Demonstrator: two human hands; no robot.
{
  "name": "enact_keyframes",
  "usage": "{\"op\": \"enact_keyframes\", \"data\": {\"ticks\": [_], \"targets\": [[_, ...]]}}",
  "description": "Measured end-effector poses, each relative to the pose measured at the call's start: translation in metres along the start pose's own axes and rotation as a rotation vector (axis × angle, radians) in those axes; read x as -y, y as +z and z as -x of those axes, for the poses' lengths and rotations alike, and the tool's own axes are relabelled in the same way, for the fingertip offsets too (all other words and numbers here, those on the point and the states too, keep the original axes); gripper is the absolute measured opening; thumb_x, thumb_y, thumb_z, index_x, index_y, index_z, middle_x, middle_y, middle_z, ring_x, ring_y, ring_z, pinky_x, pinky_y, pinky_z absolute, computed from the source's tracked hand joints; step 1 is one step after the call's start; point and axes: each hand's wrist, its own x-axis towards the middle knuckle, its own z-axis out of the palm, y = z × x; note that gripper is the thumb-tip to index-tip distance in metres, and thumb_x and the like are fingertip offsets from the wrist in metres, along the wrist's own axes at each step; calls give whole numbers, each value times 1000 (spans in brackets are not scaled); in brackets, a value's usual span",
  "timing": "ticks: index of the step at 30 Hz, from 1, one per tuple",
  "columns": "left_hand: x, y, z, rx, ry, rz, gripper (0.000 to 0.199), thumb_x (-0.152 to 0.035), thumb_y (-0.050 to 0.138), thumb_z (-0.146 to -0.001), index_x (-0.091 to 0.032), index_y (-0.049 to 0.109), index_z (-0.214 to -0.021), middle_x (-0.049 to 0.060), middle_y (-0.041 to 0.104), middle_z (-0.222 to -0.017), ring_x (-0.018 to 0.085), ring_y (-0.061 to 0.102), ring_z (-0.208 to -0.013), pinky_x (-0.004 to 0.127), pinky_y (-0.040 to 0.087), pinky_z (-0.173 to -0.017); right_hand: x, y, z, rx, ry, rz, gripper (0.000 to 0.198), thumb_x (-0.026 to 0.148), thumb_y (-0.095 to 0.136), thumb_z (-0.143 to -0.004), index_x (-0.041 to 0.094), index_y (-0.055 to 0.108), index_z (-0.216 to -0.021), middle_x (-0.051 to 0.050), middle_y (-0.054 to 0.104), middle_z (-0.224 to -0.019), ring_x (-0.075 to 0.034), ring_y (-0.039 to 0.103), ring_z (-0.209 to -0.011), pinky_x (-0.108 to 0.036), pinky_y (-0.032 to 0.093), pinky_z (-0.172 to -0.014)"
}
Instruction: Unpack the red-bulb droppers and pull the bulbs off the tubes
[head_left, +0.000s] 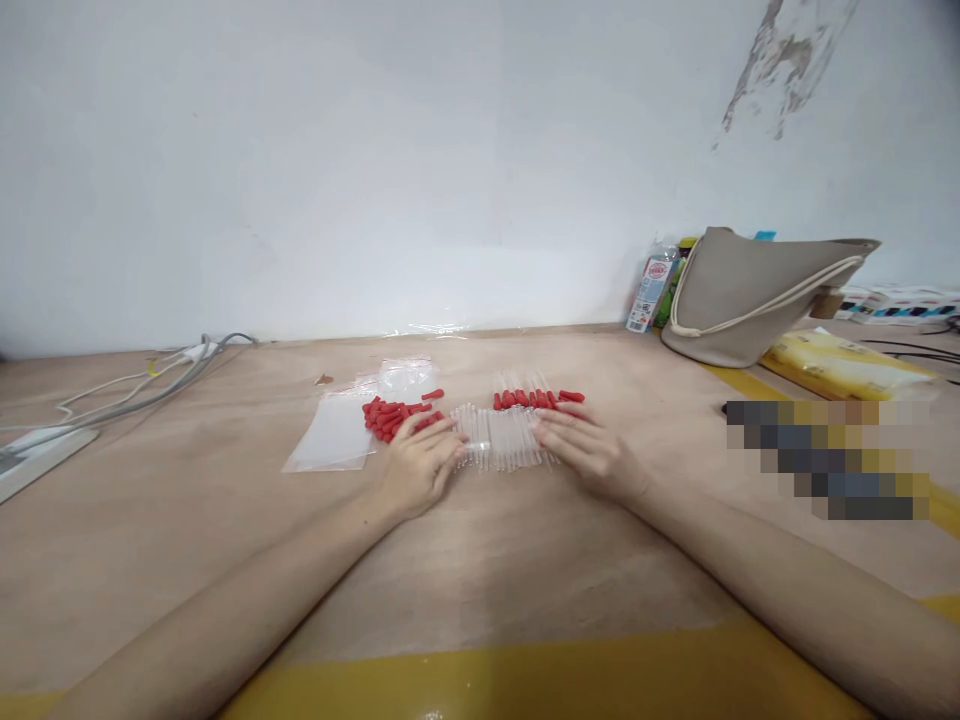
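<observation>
A row of thin clear tubes [499, 440] lies side by side on the table between my hands. My left hand [421, 465] rests at the row's left end, fingers stretched out and close to a heap of red rubber bulbs [384, 417]. At the right end, my right hand [589, 452] lies with its fingers extended over the last tubes. Just behind the row are several clear tubes with red bulbs [525, 400] on their near ends. One loose red bulb [433, 395] sits behind the heap.
Clear plastic bags [326, 440] lie left of the heap. Cables [180, 370] and a white power strip [45, 455] are at the far left. A grey bag [750, 300], a carton [649, 292] and a yellow packet [847, 365] stand or lie back right. A blurred-out object [832, 460] is at right.
</observation>
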Motion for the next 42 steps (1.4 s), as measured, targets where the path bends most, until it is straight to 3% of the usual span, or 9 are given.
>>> {"op": "enact_keyframes", "data": {"ticks": [3,6,13,19,23,26,30,34,42], "targets": [[10,3,2,-44,-183,-22,23,-22,38,-90,-16,61,-88,5,60,-83,16,57,-78,30,46,-71,-22,1,12,-85,407,7,23,24,54,-83,22,63,-104,-5,66,-88,-16,60,-80,-32,49,-72],[9,12,-2,-66,-251,-5,25,-25,39,-90,-15,61,-94,5,48,-78,13,50,-68,24,45,-60,-41,5,19,-128,757,-55,26,32,49,-85,20,64,-103,-5,59,-77,-15,56,-69,-29,46,-61],[-2,29,-27,-40,-127,69,31,-12,37,-86,-14,51,-114,7,50,-89,16,52,-79,28,47,-69,-66,12,24,-137,1156,-146,31,44,58,-72,16,58,-85,0,55,-63,-10,43,-51,-25,37,-52],[-7,42,-53,7,-61,-44,18,-8,40,-84,-14,57,-84,5,58,-82,17,54,-76,30,47,-70,-73,21,32,-125,1131,-199,31,41,50,-76,15,62,-89,-1,54,-63,-12,47,-54,-26,40,-54],[-15,47,-56,83,-64,-55,19,-7,41,-82,-14,58,-77,6,58,-80,17,56,-76,30,48,-71,-71,24,35,-74,1108,-241,30,40,51,-75,15,62,-88,-3,57,-64,-12,48,-53,-27,42,-53],[-22,47,-53,74,-100,25,14,-18,48,-83,-14,60,-77,8,60,-83,18,58,-79,31,50,-72,-68,23,34,-26,1065,-225,26,40,56,-71,17,63,-80,-4,63,-71,-13,50,-59,-28,42,-58],[-25,40,-47,-2,-84,117,28,-38,52,-82,-12,61,-90,10,62,-93,22,58,-88,36,50,-79,-68,20,36,63,997,-190,21,39,57,-72,20,65,-74,-3,66,-76,-16,53,-69,-31,42,-66],[-13,22,-26,-8,-23,127,30,-33,53,-82,-14,57,-105,11,59,-105,23,54,-98,39,47,-85,-71,21,39,31,954,-136,27,44,54,-74,20,66,-70,-4,64,-76,-18,55,-74,-33,42,-72],[5,-4,10,-26,-107,176,15,-19,48,-85,-17,59,-94,8,58,-94,18,53,-91,36,46,-82,-70,21,30,-13,1028,-64,29,42,51,-76,18,67,-72,-4,59,-71,-17,52,-69,-30,40,-64]]}}
